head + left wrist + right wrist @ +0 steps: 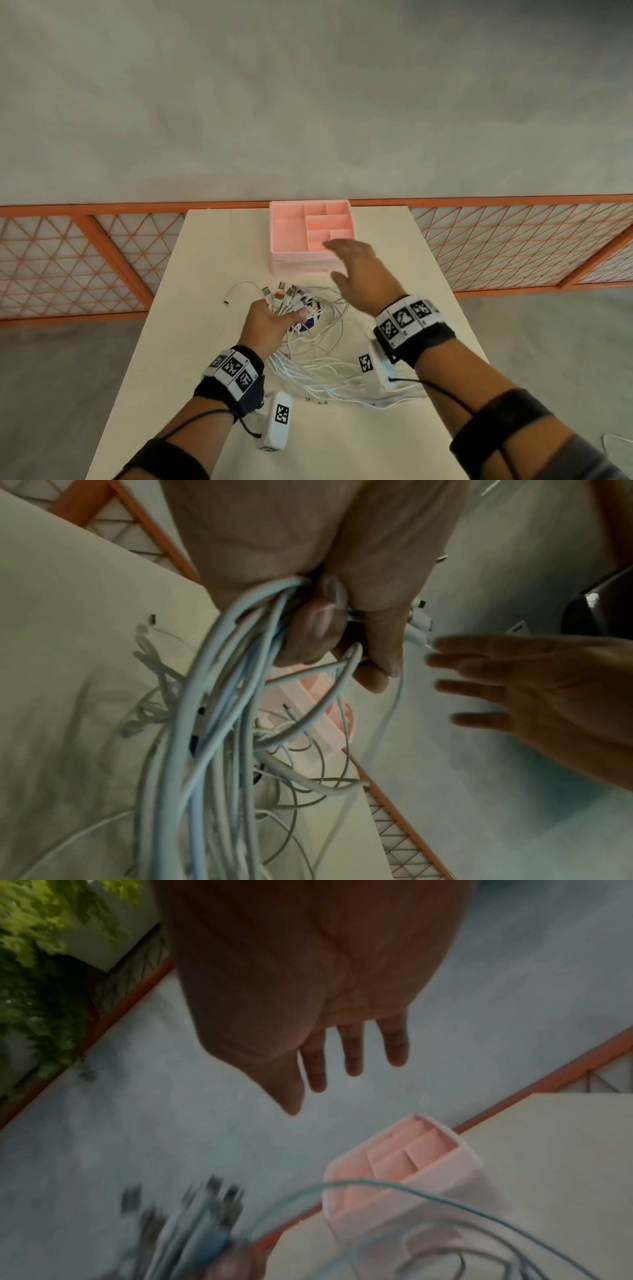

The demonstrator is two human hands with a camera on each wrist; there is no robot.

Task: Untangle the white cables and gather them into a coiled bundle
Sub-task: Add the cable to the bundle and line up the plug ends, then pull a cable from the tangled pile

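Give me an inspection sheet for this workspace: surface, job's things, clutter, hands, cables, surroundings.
Surface: pale table, cables spread over its middle.
Job's things: white cables, plug ends bunched at the left hand, the rest in loose loops on the table, not yet coiled.
Clutter: pink organizer at the far edge, compartments look empty; a purple thing lies under the cables, too hidden to identify.
Hands: left hand grips the cables near the plugs; right hand is open, fingers straight, holding nothing, raised in front of the organizer.
Cables: one short cable trails off left of the bunch.
Surroundings: orange railing, grey floor.
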